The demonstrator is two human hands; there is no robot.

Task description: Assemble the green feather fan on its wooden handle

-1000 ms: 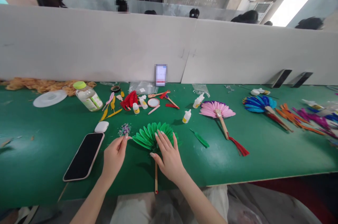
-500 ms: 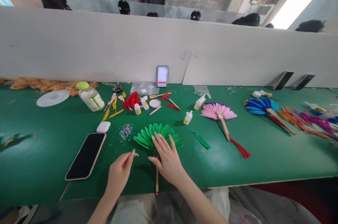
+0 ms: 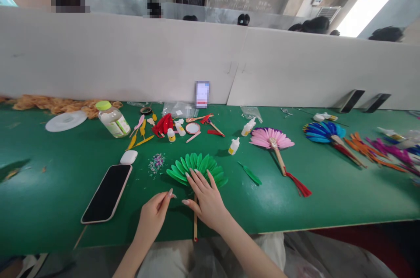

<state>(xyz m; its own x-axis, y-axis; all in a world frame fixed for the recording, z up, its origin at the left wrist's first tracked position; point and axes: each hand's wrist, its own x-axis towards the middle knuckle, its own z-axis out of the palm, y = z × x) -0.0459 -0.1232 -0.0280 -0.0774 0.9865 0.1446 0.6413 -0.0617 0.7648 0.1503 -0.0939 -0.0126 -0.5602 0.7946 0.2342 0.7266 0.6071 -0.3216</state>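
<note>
A green feather fan (image 3: 197, 166) lies on the green table with its wooden handle pointing toward me. My right hand (image 3: 206, 197) rests on the lower part of its feathers, fingers spread. Left of the handle, my left hand (image 3: 154, 214) is in a pinch, thumb and index finger together; what they hold, if anything, is too small to tell. A loose green feather (image 3: 250, 174) lies right of the fan. Small purple and white bits (image 3: 156, 163) are scattered to its left. Two white glue bottles (image 3: 234, 146) stand behind the loose feather.
A black phone (image 3: 106, 195) lies at the left, with a bottle (image 3: 113, 119) beyond it. Pink (image 3: 272, 138) and blue (image 3: 323, 131) feather fans lie at the right. Red feathers (image 3: 163, 125) and small bottles are behind the green fan. A white partition (image 3: 131, 59) rises behind.
My right hand has slid slightly down the green feathers toward me. My left hand has shifted a little to the right and nearer to me, still pinched.
</note>
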